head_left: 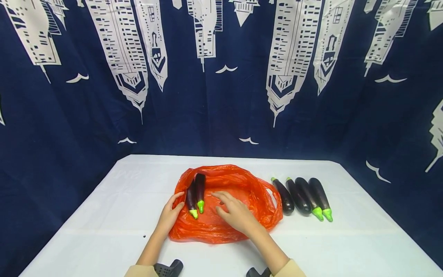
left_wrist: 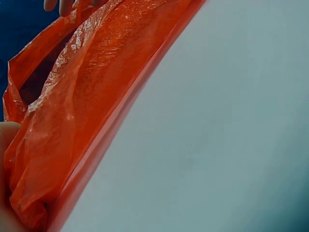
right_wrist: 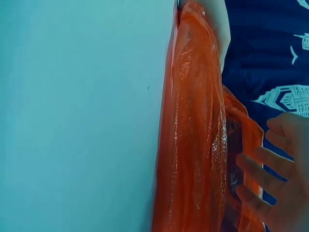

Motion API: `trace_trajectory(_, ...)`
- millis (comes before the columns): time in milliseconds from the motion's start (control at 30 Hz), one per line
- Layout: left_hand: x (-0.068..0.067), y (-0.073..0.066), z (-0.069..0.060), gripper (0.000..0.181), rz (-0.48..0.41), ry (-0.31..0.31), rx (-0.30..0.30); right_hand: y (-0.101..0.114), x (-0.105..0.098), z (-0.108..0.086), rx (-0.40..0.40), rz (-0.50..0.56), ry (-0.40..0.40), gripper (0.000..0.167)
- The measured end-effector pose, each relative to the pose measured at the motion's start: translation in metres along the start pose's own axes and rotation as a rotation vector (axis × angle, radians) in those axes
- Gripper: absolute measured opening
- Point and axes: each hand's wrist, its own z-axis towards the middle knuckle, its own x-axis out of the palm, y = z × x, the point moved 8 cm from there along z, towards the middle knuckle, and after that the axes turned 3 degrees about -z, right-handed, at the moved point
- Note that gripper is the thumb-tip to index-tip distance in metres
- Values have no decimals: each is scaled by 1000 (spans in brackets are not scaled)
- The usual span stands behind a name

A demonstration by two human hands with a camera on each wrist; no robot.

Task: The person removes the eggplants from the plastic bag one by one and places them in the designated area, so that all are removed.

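A red plastic bag (head_left: 230, 169) lies with its mouth spread wide on the table. Inside, at its left side, two dark eggplants (head_left: 190, 197) (head_left: 200, 188) rest side by side, green stems toward the person. My left hand (head_left: 169, 216) holds the bag's left edge between thumb and fingers; part of that hand (left_wrist: 7, 179) shows at the edge of the left wrist view, against the crinkled bag (left_wrist: 91, 106). My right hand (head_left: 237, 216) hovers over the bag's opening, fingers spread and holding nothing. In the right wrist view, the right hand (right_wrist: 285, 179) is beside the bag (right_wrist: 193, 125).
Several eggplants (head_left: 302, 196) lie in a row on the white table (head_left: 346, 246), just right of the bag; the leftmost is close to the bag's handle loop. A dark blue curtain (head_left: 207, 115) with white building prints hangs behind the table.
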Motion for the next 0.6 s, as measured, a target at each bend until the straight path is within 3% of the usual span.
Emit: trace_trajectory(600,-1,0,1,38,13,-13,18,-1,10,-1,22,86,61,46)
